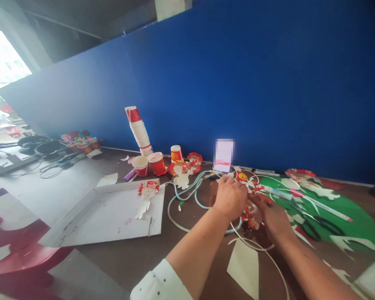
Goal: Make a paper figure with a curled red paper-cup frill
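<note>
Both of my hands are close together over the table, at a red and white paper cutout [253, 216] that looks made from a paper cup. My left hand [231, 198] has its fingers curled over the top of it, and their tips are hidden. From the right, my right hand [271, 214] closes around the cutout's side. A thin white cable [246, 241] loops just below them. Finished-looking paper figures with red curled edges lie nearby, one [181, 177] beyond the cables and one [148, 193] on the white box lid.
A tall stack of paper cups [139, 131] leans near the blue partition [237, 83]. A lit phone [224, 154] stands against it. Scissors [325, 225], markers and paper scraps lie on a green sheet [362, 223] at right. The white box lid [106, 216] sits at left.
</note>
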A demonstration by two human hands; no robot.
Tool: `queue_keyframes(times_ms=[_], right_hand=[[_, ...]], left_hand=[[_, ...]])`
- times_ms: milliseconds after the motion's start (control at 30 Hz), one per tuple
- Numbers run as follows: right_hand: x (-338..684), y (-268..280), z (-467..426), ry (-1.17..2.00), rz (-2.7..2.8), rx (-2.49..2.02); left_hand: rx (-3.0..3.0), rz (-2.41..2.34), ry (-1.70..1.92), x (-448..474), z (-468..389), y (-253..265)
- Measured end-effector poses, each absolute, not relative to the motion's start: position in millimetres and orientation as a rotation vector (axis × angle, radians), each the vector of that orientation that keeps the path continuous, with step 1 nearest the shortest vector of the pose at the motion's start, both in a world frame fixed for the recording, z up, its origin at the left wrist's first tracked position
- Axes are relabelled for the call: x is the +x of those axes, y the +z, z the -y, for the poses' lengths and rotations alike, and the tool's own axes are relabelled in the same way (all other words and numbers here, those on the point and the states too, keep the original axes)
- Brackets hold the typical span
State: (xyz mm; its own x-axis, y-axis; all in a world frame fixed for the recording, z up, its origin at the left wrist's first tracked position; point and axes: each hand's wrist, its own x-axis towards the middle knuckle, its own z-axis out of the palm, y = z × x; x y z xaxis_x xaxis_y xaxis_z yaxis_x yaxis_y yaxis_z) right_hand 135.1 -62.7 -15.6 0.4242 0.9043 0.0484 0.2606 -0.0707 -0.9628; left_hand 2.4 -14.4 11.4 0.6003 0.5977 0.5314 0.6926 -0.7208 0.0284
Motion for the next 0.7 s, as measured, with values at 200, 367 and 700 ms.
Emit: queue_keyframes(times_ms=[200,367,700], right_hand=[[137.8,-19.0,57.3,0.82,1.134,-1.499],[132.9,-12.9,58.2,0.856,1.258,-1.503],[140.6,-23.3,55.7,0.756,1.187,-1.571]], left_hand=[[-2.596,1.161,-0.804,2.2,19.4,6.2],[-2.52,1.219,-0.952,-2.7,25.3,-6.7],[-2.501,1.171,-1.043,-1.4,23.8,-16.9]])
